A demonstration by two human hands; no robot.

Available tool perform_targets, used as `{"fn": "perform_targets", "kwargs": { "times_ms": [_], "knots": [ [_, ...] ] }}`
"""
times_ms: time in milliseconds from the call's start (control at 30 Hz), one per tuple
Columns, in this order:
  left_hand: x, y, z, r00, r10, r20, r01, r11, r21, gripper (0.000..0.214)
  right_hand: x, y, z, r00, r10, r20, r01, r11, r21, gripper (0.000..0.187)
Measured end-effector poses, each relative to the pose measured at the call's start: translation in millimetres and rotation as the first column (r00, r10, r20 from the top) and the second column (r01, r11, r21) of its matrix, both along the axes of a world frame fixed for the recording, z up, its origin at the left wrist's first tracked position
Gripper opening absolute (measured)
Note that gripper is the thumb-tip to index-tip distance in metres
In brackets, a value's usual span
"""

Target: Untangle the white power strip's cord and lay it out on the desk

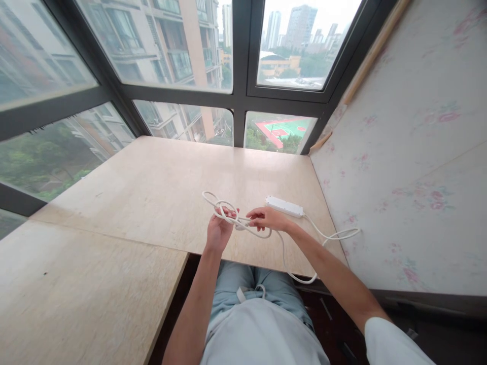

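Observation:
A white power strip (284, 206) lies on the beige stone sill (160, 187), a little beyond my right hand. Its white cable (335, 235) runs off the strip's right end, curves along the sill's near edge and comes back to my hands. My left hand (219, 228) is closed round a bundle of cable loops, with one loop sticking out toward the upper left. My right hand (267, 218) pinches the cable just right of that bundle, fingers pressed together. Both hands hover just above the sill.
Large dark-framed windows (239, 101) stand along the far side and left of the sill. A wall with floral paper (411, 167) closes the right side. A second slab (76, 289) lies near left. My legs (251, 289) are below the sill's edge.

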State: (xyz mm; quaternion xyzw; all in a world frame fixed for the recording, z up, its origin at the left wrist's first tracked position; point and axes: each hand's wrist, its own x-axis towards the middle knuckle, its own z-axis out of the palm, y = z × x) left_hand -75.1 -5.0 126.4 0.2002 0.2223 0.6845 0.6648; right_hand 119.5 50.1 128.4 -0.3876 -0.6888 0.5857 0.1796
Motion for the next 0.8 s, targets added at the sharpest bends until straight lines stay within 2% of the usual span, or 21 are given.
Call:
{"fn": "perform_targets", "kwargs": {
  "times_ms": [100, 200, 267, 300, 400, 467, 500, 567, 633, 667, 733, 767, 800],
  "knots": [
    [-3.9, 1.8, 0.8, 0.995, 0.034, 0.090, -0.029, 0.998, -0.064, 0.022, 8.5, -2.8, -3.4, 0.992, -0.058, -0.108, 0.074, 0.986, 0.149, 0.035],
    [-1.0, 1.6, 1.2, 0.990, 0.046, 0.136, -0.032, 0.994, -0.101, 0.022, 12.2, -5.9, -3.4, 0.989, -0.091, -0.117, 0.130, 0.912, 0.389, 0.023],
    [2.7, 0.8, 1.3, 0.989, 0.044, 0.144, -0.028, 0.993, -0.112, 0.022, 12.9, -7.5, -3.6, 0.985, -0.107, -0.138, 0.160, 0.871, 0.464, 0.020],
    [4.3, 0.5, 1.1, 0.988, 0.043, 0.146, -0.026, 0.993, -0.115, 0.022, 13.3, -8.1, -4.5, 0.980, -0.109, -0.168, 0.176, 0.868, 0.463, 0.020],
    [5.5, -0.2, -1.0, 0.986, 0.048, 0.162, -0.028, 0.992, -0.123, 0.021, 15.6, -8.9, -10.4, 0.936, -0.119, -0.331, 0.229, 0.920, 0.317, 0.022],
    [3.4, -0.4, -3.5, 0.979, 0.057, 0.195, -0.031, 0.991, -0.130, 0.021, 17.5, -8.5, -15.2, 0.847, -0.201, -0.493, 0.290, 0.951, 0.111, 0.025],
    [2.0, -0.5, -4.8, 0.974, 0.063, 0.218, -0.035, 0.991, -0.133, 0.021, 18.2, -7.9, -17.2, 0.781, -0.269, -0.564, 0.322, 0.947, -0.006, 0.026],
    [-0.9, -0.7, -7.1, 0.962, 0.075, 0.263, -0.038, 0.989, -0.141, 0.022, 18.9, -6.1, -20.4, 0.644, -0.423, -0.638, 0.385, 0.899, -0.208, 0.030],
    [-2.6, -0.7, -8.4, 0.948, 0.098, 0.301, -0.054, 0.987, -0.150, 0.024, 19.0, -4.2, -23.0, 0.574, -0.554, -0.603, 0.455, 0.828, -0.328, 0.033],
    [-2.8, -0.6, -8.6, 0.942, 0.112, 0.318, -0.066, 0.986, -0.153, 0.024, 19.1, -3.6, -24.6, 0.573, -0.609, -0.548, 0.500, 0.790, -0.355, 0.033],
    [-2.2, 0.0, -8.1, 0.928, 0.147, 0.342, -0.101, 0.984, -0.150, 0.024, 19.9, -3.7, -28.3, 0.633, -0.678, -0.373, 0.583, 0.735, -0.346, 0.032],
    [-1.5, 0.6, -7.3, 0.923, 0.163, 0.347, -0.119, 0.982, -0.146, 0.025, 20.7, -4.5, -30.1, 0.697, -0.666, -0.266, 0.587, 0.743, -0.322, 0.031],
    [-0.5, 1.5, -6.3, 0.921, 0.176, 0.347, -0.133, 0.981, -0.143, 0.025, 21.9, -6.0, -31.5, 0.771, -0.616, -0.164, 0.555, 0.775, -0.302, 0.030]
  ]
}}
